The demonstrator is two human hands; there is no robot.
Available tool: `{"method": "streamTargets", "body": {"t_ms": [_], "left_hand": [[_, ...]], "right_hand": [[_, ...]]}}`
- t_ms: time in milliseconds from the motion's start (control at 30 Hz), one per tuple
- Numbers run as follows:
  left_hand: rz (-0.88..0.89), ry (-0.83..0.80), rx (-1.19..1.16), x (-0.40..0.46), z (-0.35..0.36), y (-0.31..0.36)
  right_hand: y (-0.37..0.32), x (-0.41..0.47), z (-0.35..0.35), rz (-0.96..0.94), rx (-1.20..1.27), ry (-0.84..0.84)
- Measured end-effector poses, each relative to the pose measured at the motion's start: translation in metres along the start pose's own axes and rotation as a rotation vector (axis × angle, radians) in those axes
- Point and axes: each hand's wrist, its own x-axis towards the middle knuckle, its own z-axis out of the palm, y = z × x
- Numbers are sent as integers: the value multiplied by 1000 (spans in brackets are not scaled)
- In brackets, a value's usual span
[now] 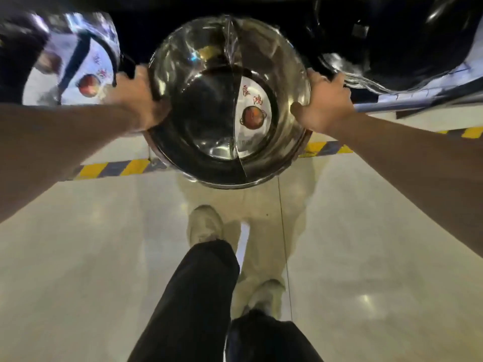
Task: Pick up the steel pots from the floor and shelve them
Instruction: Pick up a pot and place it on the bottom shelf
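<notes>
A large steel pot [209,105] with a divider down its middle and a white label with a red picture inside hangs above the floor at the top centre. My left hand [136,97] grips its left rim and my right hand [324,103] grips its right rim, thumb over the edge. The pot's far side reaches into the dark shelf opening [162,27]. Another steel pot [75,61] with the same kind of label stands on the shelf to the left, blurred.
Dark shiny pots [407,40] fill the shelf at the upper right, above a metal shelf rail [407,103]. Yellow and black hazard tape [112,169] runs along the shelf's foot. My two feet in pale shoes [205,226] stand on the glossy light floor [366,244].
</notes>
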Motion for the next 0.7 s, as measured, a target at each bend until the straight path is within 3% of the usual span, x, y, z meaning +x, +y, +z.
{"method": "streamTargets", "body": {"t_ms": [167, 300, 433, 500, 700], "left_hand": [[53, 88, 23, 9, -20, 3], [139, 168, -45, -49, -10, 1], [230, 46, 49, -110, 18, 0], [279, 61, 80, -123, 28, -1], [289, -55, 168, -105, 37, 12]], "right_hand": [[-4, 11, -13, -40, 13, 19], [-11, -42, -6, -47, 82, 121], [-26, -107, 24, -196, -13, -50], [-34, -115, 34, -225, -6, -125], [-55, -84, 37, -204, -34, -59]]}}
